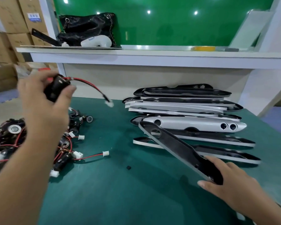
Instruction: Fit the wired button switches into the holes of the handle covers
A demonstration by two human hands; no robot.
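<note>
The left hand (44,101) is curled round a black cylindrical button switch (55,88), held up in the air above the tangled heap of wired switches (15,138) at the left of the green mat-covered surface (113,184). Lifted that high, its red and black wire (91,85) hangs free of the heap, with the white plastic connector (109,103) dangling at the end, so it seems nothing snags on the others.

The right hand (229,181) grips the near end of a long black-and-silver plastic handle cover (177,146). The thumb lies along the near edge and the fingers wrap over the far one. The cover is tilted with its dark hollow inside facing up. Its far end is raised over the stack of handle covers (185,108) at the right. This presents the round hole (155,132) near the far end to the person, probably so the switch can be fed in from the inner side.

The two hands are well apart, and the switch is not yet near the hole, so the fitting of this pair looks about to begin. In the stack, one silver cover (193,125) lies outer face up and shows three open holes, none with a switch in it
</note>
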